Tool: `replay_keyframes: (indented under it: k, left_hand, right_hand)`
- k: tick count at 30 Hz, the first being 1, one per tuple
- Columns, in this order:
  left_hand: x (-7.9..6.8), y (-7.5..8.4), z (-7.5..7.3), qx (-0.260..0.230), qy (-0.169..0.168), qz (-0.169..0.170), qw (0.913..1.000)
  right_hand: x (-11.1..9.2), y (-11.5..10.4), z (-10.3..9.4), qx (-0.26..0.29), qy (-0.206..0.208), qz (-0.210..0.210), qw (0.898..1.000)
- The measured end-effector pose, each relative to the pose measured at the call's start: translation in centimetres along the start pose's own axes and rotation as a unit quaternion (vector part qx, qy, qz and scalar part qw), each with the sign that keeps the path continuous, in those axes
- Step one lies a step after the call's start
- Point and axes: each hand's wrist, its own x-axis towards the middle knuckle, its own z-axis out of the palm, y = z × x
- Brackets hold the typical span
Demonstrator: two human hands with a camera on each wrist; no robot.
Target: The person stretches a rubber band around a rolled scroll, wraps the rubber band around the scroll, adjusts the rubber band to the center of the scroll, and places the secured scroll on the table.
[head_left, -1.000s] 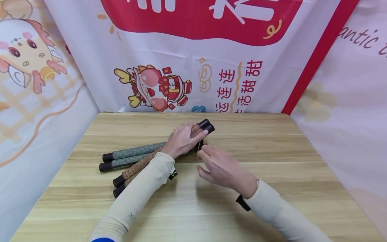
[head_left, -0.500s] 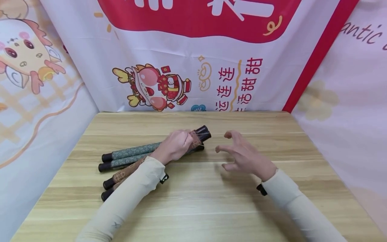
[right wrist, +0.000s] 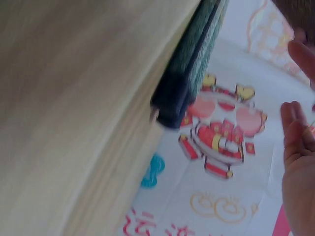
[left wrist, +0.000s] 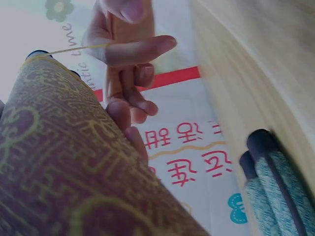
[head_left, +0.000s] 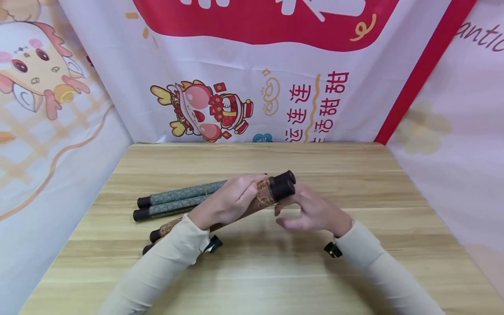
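My left hand (head_left: 232,200) grips a brown patterned scroll (head_left: 263,197) whose two rolls end in dark knobs. It is held slantwise, its right end raised toward the right hand. Close to that end is my right hand (head_left: 315,211), partly hidden behind the knobs, thumb and fingers spread apart. In the left wrist view, a thin yellow elastic band (left wrist: 74,48) stretches from the scroll's end to the right hand's hooked finger. A green patterned scroll (head_left: 177,200), also double-rolled with dark ends, lies on the table behind the left hand.
The wooden table (head_left: 252,280) runs back to a printed white-and-red cloth (head_left: 252,61). More printed cloth hangs at the left and right sides. A dark wrist camera (head_left: 333,250) sits under the right cuff.
My left hand has lifted and shifted the brown scroll rightward, off the green one. My right hand first drew away from the scroll's end, and now is back close to it.
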Motion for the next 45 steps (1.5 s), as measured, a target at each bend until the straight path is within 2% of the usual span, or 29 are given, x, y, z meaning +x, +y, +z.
replay_keyframes:
  k: [2,4,5,6,7,8,10,11,12,13,14,15,17,21,23,25,29,32,35,41,45]
  left_hand:
    - [0.3,0.2,0.0,-0.006,0.007,0.003,1.0]
    - [0.5,0.2,0.1,-0.01,0.009,-0.001,0.9999]
    - [0.6,0.2,0.2,-0.011,0.011,-0.004,0.9999]
    - [0.7,0.1,0.3,-0.008,0.013,-0.01,0.9998]
    - [0.8,0.0,0.4,-0.005,0.016,-0.016,0.9997]
    - [0.9,-0.1,0.6,-0.001,0.019,-0.022,0.9996]
    - [1.2,-0.4,0.9,0.017,0.026,-0.033,0.999]
    - [1.3,-0.5,1.0,0.026,0.032,-0.04,0.9983]
    - [1.4,-0.6,1.2,0.035,0.039,-0.046,0.9976]
    - [1.5,-0.8,1.4,0.043,0.046,-0.051,0.9967]
    - [1.6,-0.9,1.6,0.055,0.052,-0.055,0.9956]
    - [1.7,-1.0,1.9,0.067,0.056,-0.057,0.9946]
    - [1.9,-1.2,2.4,0.085,0.06,-0.061,0.9927]
    - [2.1,-1.3,3.8,0.121,0.045,-0.071,0.9891]
    - [2.2,-1.3,4.3,0.127,0.038,-0.082,0.9878]
    - [2.5,-1.2,4.6,0.13,0.036,-0.091,0.9867]
    - [3.4,-0.9,5.0,0.128,0.04,-0.077,0.988]
    - [4.0,-0.9,5.1,0.126,0.035,-0.066,0.9892]
    - [4.1,-1.1,5.1,0.129,0.031,-0.069,0.9888]
    - [2.6,-1.8,4.3,0.112,0.032,-0.076,0.9903]
    - [1.9,-2.2,3.7,0.117,0.027,-0.072,0.9902]
  right_hand:
    - [0.0,-0.2,0.6,0.024,0.017,-0.002,1.0]
    - [-0.1,-0.3,1.2,0.093,0.041,0.009,0.995]
    - [-0.2,-0.3,1.6,0.146,0.055,0.021,0.988]
    - [-0.2,-0.3,1.8,0.205,0.071,0.036,0.976]
    - [-0.2,-0.3,2.1,0.263,0.093,0.057,0.959]
    - [-0.2,-0.3,2.4,0.326,0.115,0.078,0.935]
    - [0.0,-0.4,2.6,0.432,0.156,0.129,0.879]
    - [0.2,-0.6,2.6,0.464,0.172,0.161,0.854]
    - [0.5,-0.7,2.5,0.484,0.184,0.197,0.832]
    - [0.8,-0.9,2.3,0.496,0.191,0.231,0.815]
    - [1.0,-1.0,2.1,0.502,0.19,0.26,0.803]
    - [1.4,-1.1,1.9,0.497,0.189,0.289,0.796]
    - [2.0,-1.2,1.5,0.469,0.178,0.333,0.798]
    - [2.7,-0.8,1.0,0.379,0.171,0.38,0.826]
    - [2.7,-0.5,1.0,0.329,0.166,0.396,0.841]
    - [2.6,-0.3,1.0,0.28,0.167,0.412,0.851]
    - [2.6,0.0,1.2,0.186,0.175,0.419,0.871]
    - [2.6,0.0,1.1,0.153,0.177,0.419,0.877]
    - [2.6,-0.1,1.1,0.135,0.179,0.419,0.88]
    - [2.7,0.1,0.9,0.115,0.192,0.404,0.887]
    - [2.7,0.2,0.7,0.118,0.194,0.405,0.886]
